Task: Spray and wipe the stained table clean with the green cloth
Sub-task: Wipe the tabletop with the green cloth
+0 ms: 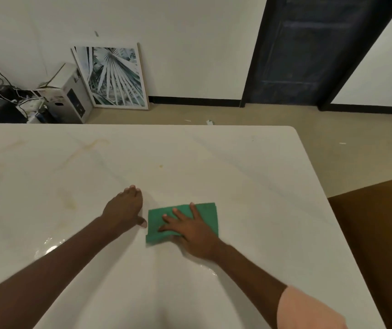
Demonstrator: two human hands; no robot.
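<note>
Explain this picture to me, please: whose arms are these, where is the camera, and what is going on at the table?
There is no machine here. A person wears a camera on the head, looking forward and down, so you see their own two bare arms reaching into the single picture.

The right hand lies flat, fingers spread, pressing on a folded green cloth that rests on the white table. It presses rather than grips. The left hand rests on the tabletop just left of the cloth and holds nothing.

The table has faint yellowish streaks on its left part and a small brown spot beyond the hands. Shiny wet patches show near the forearms. No spray bottle is in view.

Behind, on the floor, a framed leaf print leans against the wall beside a cardboard box and some cables.
</note>
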